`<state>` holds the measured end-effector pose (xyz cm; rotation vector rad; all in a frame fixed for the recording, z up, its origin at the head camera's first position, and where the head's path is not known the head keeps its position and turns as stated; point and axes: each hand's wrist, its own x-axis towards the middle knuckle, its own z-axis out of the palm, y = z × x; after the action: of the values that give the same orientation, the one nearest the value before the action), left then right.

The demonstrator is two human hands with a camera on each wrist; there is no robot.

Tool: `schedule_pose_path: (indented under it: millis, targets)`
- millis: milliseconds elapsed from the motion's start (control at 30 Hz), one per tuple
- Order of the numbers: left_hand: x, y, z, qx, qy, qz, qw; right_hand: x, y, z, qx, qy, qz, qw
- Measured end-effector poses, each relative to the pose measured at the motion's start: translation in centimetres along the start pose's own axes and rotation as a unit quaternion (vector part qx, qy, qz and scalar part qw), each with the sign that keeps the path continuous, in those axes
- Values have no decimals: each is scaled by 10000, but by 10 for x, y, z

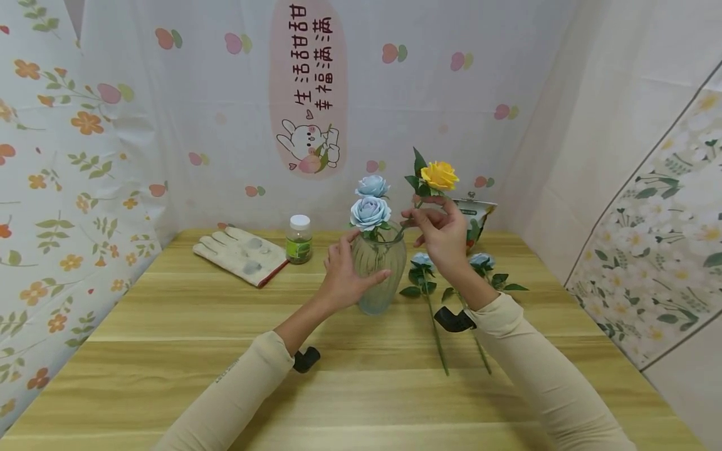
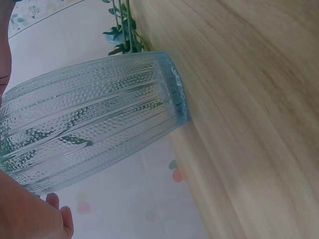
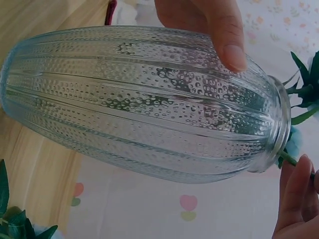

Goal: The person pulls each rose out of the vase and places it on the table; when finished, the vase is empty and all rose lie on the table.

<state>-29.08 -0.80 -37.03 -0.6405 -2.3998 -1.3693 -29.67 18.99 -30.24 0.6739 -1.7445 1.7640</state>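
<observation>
A ribbed clear glass vase (image 1: 379,299) stands upright on the wooden table. My left hand (image 1: 345,275) grips it, the thumb across its near side and the fingers around its left. Two light blue roses (image 1: 370,213) rise from its mouth. With my right hand (image 1: 442,235) I pinch the green stem of a yellow rose (image 1: 439,176) just right of the rim. In the right wrist view the stem (image 3: 288,158) passes from the fingertips to the vase mouth. The yellow bloom leans right, above the hand.
Two more blue roses (image 1: 422,259) lie on the table under and beside my right forearm, stems towards me. Behind that hand stands a printed pouch (image 1: 478,216). Left of the vase are a white-lidded jar (image 1: 299,241) and a cream work glove (image 1: 242,255). Patterned cloth hangs behind.
</observation>
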Motion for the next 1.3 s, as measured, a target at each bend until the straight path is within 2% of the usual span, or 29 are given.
schedule_pose_path:
  millis: [433,567,1000,1167,1300]
  targets:
    - [0,1,-1,73,38,-35,10000,-3,1,-1,-305,-369,-139,9988]
    - [0,1,-1,71,26,-35,10000,-4,1,-2,-195,-419,-178,9988]
    - [0,1,-1,44,39,-205,9998,-1,-3,1,130,32,-509,9986]
    - [-1,1,-1,11,44,-186,9998,-3,-7,0,70,389,-784,9961]
    - [-1,1,1,5,67,-145,9999,-5,-12,-3,219,593,-1062,9923]
